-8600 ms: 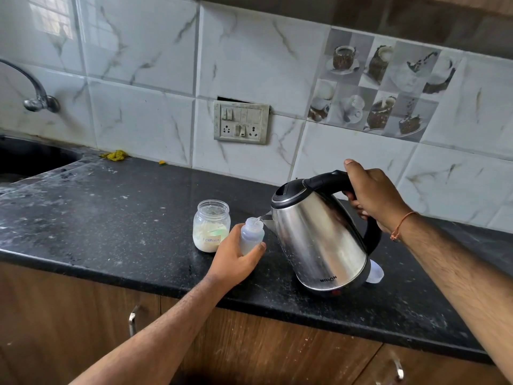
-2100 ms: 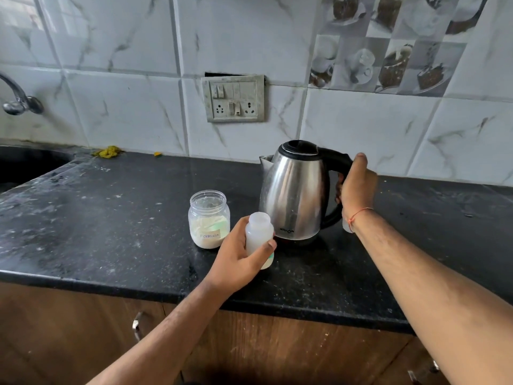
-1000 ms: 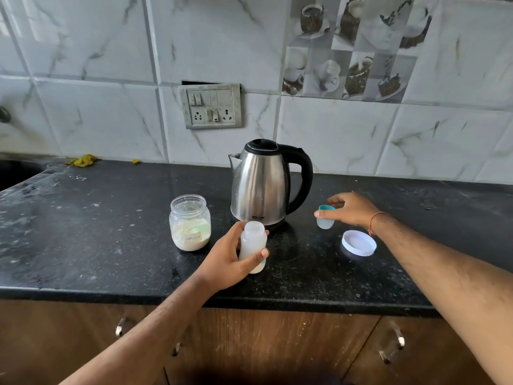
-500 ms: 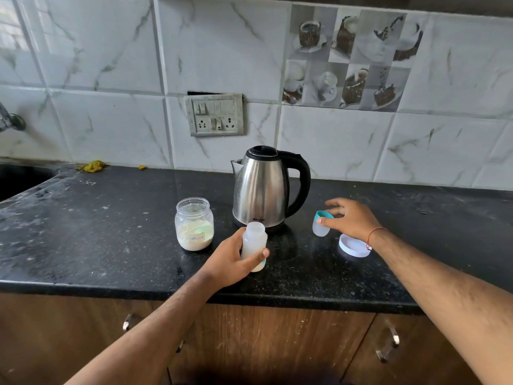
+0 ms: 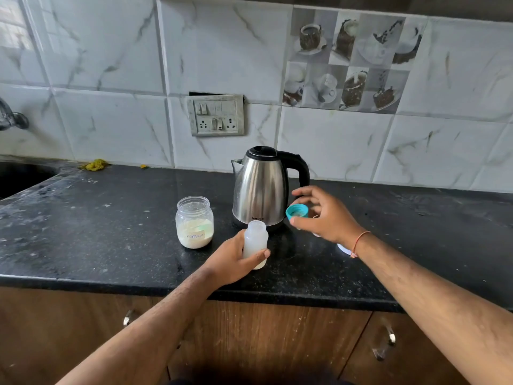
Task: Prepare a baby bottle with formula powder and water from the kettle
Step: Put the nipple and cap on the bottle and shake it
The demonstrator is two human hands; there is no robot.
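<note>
Now left hand (image 5: 233, 262) grips bottle (image 5: 255, 243), right hand (image 5: 327, 218) pinches teal cap (image 5: 296, 212); jar (image 5: 195, 222) label blurred.

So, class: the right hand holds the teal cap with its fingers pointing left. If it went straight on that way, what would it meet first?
Probably the kettle: the right hand and teal cap sit just beside its lower body, though depth is unclear.

Soft daylight, wide-angle bending at edges
</note>
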